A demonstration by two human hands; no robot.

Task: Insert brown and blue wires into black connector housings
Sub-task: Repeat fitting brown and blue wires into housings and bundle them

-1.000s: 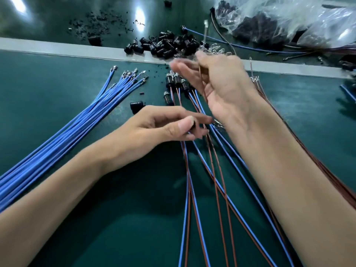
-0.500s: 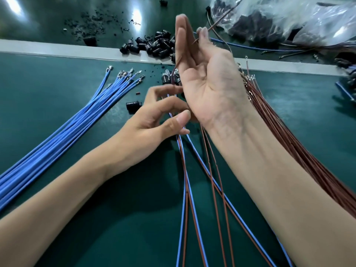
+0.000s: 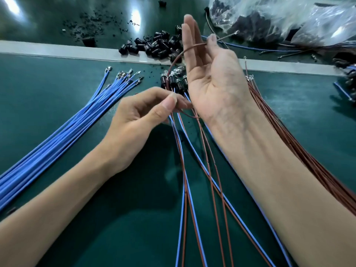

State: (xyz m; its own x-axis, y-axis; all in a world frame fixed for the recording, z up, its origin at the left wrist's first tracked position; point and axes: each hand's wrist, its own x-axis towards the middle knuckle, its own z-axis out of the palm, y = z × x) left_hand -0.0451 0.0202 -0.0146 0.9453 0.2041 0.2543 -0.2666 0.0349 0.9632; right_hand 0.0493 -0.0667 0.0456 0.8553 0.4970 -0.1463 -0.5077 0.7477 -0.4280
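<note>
My right hand [image 3: 210, 78] is raised off the surface [image 3: 57, 78], palm turned back toward me and fingers straight up. Its grip is closed on a single brown wire [image 3: 174, 63]. The thumb pinches it against a finger just short of the metal terminal, which sticks out to the right. From that pinch the wire arcs left across the fingers, curves down and runs into my left hand [image 3: 142, 120]. That grip, thumb against fingertips, is closed on the same wire lower down. Whether a housing also sits hidden inside those fingers, I cannot make out.

Just beyond the left fingertips lies a cluster of black connector housings [image 3: 174, 84] already fitted, their paired blue and brown leads [image 3: 187, 191] trailing toward me between my forearms. Loose black housings [image 3: 158, 45] lie heaped on and beyond the pale strip [image 3: 57, 50]. A bundle of blue wires [image 3: 77, 128] fans out on the left. A bundle of brown wires [image 3: 289, 135] lies on the right, partly under my right forearm. A clear plastic bag [image 3: 289, 18] sits in the far right corner.
</note>
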